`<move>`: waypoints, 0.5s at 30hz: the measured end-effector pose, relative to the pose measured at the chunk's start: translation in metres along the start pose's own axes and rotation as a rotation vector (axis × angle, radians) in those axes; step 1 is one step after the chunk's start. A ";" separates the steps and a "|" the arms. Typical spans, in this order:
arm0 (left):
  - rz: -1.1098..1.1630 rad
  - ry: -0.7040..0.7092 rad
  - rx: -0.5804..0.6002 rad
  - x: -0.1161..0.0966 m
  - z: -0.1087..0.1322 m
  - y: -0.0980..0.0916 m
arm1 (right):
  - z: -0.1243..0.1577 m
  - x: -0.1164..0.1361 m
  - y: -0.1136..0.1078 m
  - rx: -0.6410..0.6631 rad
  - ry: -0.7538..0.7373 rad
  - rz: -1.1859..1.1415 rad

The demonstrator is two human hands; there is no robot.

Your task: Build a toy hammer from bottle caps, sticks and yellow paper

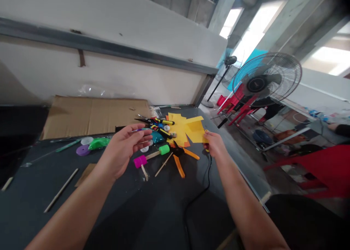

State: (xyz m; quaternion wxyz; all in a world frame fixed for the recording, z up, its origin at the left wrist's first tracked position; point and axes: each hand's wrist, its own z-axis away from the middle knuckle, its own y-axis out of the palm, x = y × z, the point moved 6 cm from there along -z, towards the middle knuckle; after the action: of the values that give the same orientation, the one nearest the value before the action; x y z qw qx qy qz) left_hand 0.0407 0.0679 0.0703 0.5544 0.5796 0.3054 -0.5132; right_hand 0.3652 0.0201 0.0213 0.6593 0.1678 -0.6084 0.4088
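My right hand (215, 143) is closed at the right edge of a folded sheet of yellow paper (195, 129), fingertips pinched on it. Just below those fingers, a black cord (208, 179) ends at a small yellow part, mostly hidden by the hand. My left hand (126, 146) hovers over the table with curved fingers apart, holding nothing. Between the hands lie orange-handled pliers (179, 160), black-and-yellow pliers (161, 131), and a wooden stick with a green roll (164, 149) and a magenta roll (140, 161) at its ends.
Flat cardboard (95, 113) lies at the back left. Near it are a green bag (98, 143), a purple roll (83, 150) and a loose stick (61, 190). A white partition (109, 67) backs the table. To the right stand a fan (257, 83) and red chairs (325, 170).
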 end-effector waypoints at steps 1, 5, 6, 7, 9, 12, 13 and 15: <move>-0.028 -0.004 0.019 -0.001 0.000 -0.001 | -0.010 0.000 -0.007 -0.025 0.011 0.054; -0.082 -0.062 0.085 0.000 0.002 0.001 | -0.035 -0.002 -0.018 -0.083 0.025 0.344; -0.087 -0.069 0.096 0.000 0.002 0.002 | -0.038 -0.003 -0.017 -0.090 0.017 0.432; -0.091 -0.070 0.100 -0.001 0.003 0.002 | -0.040 -0.004 -0.014 -0.087 0.001 0.523; -0.098 -0.059 0.094 -0.005 0.003 0.000 | -0.042 -0.006 -0.004 -0.044 -0.057 0.709; -0.114 -0.042 0.078 -0.010 0.003 -0.004 | -0.041 -0.008 0.013 0.057 -0.167 0.974; -0.119 -0.037 0.079 -0.011 0.003 -0.005 | -0.041 -0.008 0.018 0.083 -0.203 1.055; -0.130 -0.029 0.085 -0.013 0.004 -0.006 | -0.040 -0.004 0.025 0.122 -0.294 1.215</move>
State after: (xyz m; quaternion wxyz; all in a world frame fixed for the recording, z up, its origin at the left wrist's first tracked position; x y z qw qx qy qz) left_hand 0.0310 0.0682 0.0807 0.4993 0.5742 0.3123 -0.5687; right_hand 0.3737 0.0627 0.0030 0.2081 -0.1163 -0.6549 0.7171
